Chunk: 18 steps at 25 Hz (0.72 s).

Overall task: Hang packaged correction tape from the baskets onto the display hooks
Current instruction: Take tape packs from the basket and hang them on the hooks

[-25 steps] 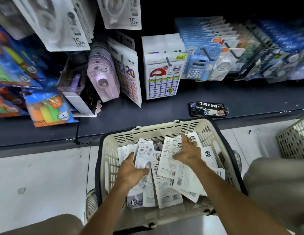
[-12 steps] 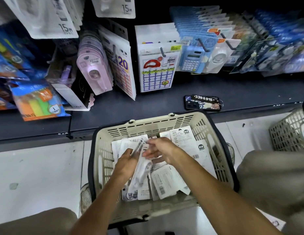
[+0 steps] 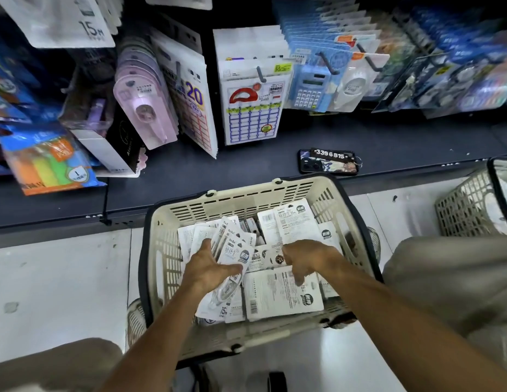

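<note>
A cream plastic basket (image 3: 167, 250) stands on the floor below me, filled with several white correction tape packs (image 3: 291, 224). My left hand (image 3: 209, 270) holds a fanned bunch of these packs (image 3: 235, 250) over the basket's left half. My right hand (image 3: 306, 258) reaches down into the middle of the basket, its fingers curled onto a pack lying face down (image 3: 280, 292); whether it grips that pack is unclear. Display hooks (image 3: 325, 63) with hanging stationery run along the shelf wall above.
A phone with a numbered key tag (image 3: 328, 162) lies on the dark shelf ledge (image 3: 190, 176) behind the basket. A second cream basket (image 3: 467, 205) stands at the right. Pink tape packs (image 3: 144, 108) and label sheets (image 3: 252, 108) hang in front. My knees flank the basket.
My right hand left the bunch held by my left hand and moved right and down onto the loose packs. The left hand's bunch now fans out wider. The view shifted slightly downward.
</note>
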Motion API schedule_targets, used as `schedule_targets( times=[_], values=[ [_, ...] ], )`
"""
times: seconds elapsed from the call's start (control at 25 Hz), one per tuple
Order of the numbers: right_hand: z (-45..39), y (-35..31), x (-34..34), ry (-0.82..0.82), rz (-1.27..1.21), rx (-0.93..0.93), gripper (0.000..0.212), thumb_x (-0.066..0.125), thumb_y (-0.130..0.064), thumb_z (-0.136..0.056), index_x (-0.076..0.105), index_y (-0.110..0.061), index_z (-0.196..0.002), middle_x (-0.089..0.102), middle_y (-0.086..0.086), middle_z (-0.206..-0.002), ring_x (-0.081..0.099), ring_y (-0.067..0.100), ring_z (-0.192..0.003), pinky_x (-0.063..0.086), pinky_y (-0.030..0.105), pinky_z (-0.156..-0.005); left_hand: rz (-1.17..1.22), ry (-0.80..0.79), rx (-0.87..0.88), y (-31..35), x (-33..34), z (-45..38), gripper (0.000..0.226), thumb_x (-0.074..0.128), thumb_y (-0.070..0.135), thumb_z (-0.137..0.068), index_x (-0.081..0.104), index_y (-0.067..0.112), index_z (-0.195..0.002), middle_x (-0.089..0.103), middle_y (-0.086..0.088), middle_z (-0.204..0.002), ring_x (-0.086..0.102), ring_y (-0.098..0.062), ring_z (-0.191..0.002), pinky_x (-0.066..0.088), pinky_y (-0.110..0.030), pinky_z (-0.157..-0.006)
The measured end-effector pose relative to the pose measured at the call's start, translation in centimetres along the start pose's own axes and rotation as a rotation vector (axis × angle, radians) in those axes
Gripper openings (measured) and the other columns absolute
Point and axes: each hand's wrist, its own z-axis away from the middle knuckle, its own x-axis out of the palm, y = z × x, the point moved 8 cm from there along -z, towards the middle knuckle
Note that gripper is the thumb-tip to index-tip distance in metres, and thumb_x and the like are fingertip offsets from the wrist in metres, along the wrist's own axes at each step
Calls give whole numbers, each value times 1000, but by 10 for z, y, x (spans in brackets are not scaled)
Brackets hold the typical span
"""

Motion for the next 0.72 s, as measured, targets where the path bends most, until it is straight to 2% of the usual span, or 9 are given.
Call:
schedule_targets(
  times=[0.08,0.2,0.24,0.32,0.4,0.48,0.56,0.64,0.72],
  values=[
    [-2,-9,3,-30,-194,-78,44,79,-18,-82,56,-21,-120,61,1,-116,58,19,-99,45,30,-72,-11,23,16,1,0,1,118,92,46,-67,22,14,-156,51,-12,-151,53,-35,-133,48,-39,-102],
    [2,-29,-9,-91,-838,-211,23,66,-11,-83,70,-24,-101,70,2,-103,64,24,-94,50,26,-65,5,42,17,4,-2,2,110,92,41,-69,28,13,-153,56,-11,-146,56,-34,-130,48,-35,-98],
    [3,-34,-11,-150,-1075,-245,20,60,-12,-82,73,-19,-96,75,5,-97,67,27,-90,52,27,-65,9,40,14,6,-2,3,102,90,39,-71,31,13,-150,58,-12,-141,58,-34,-124,49,-35,-97],
    [7,-43,-10,-269,-1386,-287,26,49,-20,-82,65,-13,-101,77,11,-105,71,30,-90,54,35,-78,-31,66,47,9,-5,2,66,83,30,-81,43,14,-132,65,-12,-126,64,-31,-105,54,-38,-90],
    [4,-45,-8,-199,-1437,-290,32,51,-22,-88,65,-10,-114,77,7,-110,70,23,-88,52,34,-82,48,106,47,6,-10,1,47,77,14,-85,50,10,-124,68,-14,-118,65,-32,-102,54,-40,-88],
    [-4,-42,-9,74,-1350,-230,18,70,-23,-90,73,-10,-102,79,-1,-91,68,14,-77,54,25,-74,211,74,4,-1,-10,0,47,78,11,-84,54,10,-123,70,-10,-114,66,-30,-105,54,-38,-87],
    [-9,-40,-12,311,-1320,-151,10,80,-22,-84,74,-15,-83,76,-4,-77,69,9,-71,54,19,-66,258,94,-15,-4,-13,0,44,76,9,-84,56,10,-124,70,-11,-113,66,-33,-106,55,-40,-89],
    [-15,-44,-6,371,-1368,-114,15,77,-23,-88,72,-13,-78,74,-1,-75,68,11,-66,54,21,-63,332,148,-33,-9,-17,-1,40,71,-2,-85,58,5,-123,70,-18,-114,66,-39,-108,55,-43,-91],
    [-19,-43,10,351,-1490,-29,26,68,-24,-96,67,-13,-71,66,-1,-59,57,8,-47,46,18,-48,482,143,-58,-13,-19,1,28,78,9,-85,64,16,-108,71,-2,-101,69,-26,-98,52,-32,-83]
  ],
)
